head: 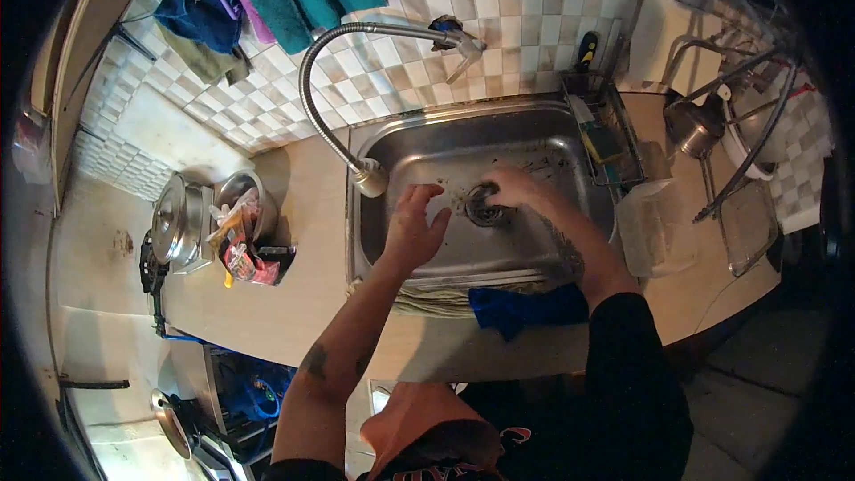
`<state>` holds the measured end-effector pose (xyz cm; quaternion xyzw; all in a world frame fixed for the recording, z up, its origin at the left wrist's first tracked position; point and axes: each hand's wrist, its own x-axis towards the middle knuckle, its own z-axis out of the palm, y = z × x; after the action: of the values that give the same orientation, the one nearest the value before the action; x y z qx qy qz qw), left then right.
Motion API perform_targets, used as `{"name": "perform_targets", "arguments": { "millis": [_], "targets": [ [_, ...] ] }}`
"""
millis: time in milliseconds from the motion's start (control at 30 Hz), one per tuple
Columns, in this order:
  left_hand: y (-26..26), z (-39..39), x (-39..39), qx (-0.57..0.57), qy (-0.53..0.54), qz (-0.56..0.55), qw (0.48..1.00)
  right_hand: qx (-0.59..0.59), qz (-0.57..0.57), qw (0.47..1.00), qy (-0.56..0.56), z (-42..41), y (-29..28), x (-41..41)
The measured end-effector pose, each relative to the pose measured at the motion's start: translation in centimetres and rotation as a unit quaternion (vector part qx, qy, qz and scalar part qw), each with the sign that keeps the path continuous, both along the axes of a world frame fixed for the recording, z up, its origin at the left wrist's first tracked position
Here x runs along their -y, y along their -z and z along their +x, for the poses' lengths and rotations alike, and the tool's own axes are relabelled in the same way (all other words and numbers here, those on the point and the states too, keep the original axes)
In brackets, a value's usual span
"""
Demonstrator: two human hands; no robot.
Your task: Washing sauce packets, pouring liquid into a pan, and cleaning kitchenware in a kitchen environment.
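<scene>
Inside the stainless steel sink [427, 147], my right hand [513, 187] reaches down to the round drain [486, 212]. Its fingertips are at the drain's upper edge, slightly blurred, and I cannot tell whether they grip anything there. Dark bits of residue are scattered around the drain and over the basin's floor at upper right. My left hand [414, 230] hovers over the sink's left part with nothing in it, thumb and fingers apart. Just above it hangs the spray head [371, 179] of a flexible metal faucet [307, 77].
A wire caddy [618, 140] with a sponge [600, 145] stands at the sink's right edge, beside a clear plastic container [654, 230]. A blue cloth [528, 307] lies along the front rim. At left are a lidded pot [177, 220], a metal bowl [267, 204] and plastic packets [244, 260].
</scene>
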<state>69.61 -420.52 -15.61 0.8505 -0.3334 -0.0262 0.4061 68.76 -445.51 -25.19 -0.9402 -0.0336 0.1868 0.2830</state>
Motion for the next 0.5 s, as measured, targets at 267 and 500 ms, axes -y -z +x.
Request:
{"name": "perform_targets", "arguments": {
  "millis": [267,500],
  "targets": [
    [7.9,8.4,-3.5,-0.335,-0.112,0.061,0.934,0.431,0.028,0.867,0.248,9.2,-11.8,3.4],
    [7.6,8.6,-0.9,-0.464,0.033,-0.217,0.858,0.344,0.012,0.885,0.314,5.6,-2.9,8.4]
  ]
}}
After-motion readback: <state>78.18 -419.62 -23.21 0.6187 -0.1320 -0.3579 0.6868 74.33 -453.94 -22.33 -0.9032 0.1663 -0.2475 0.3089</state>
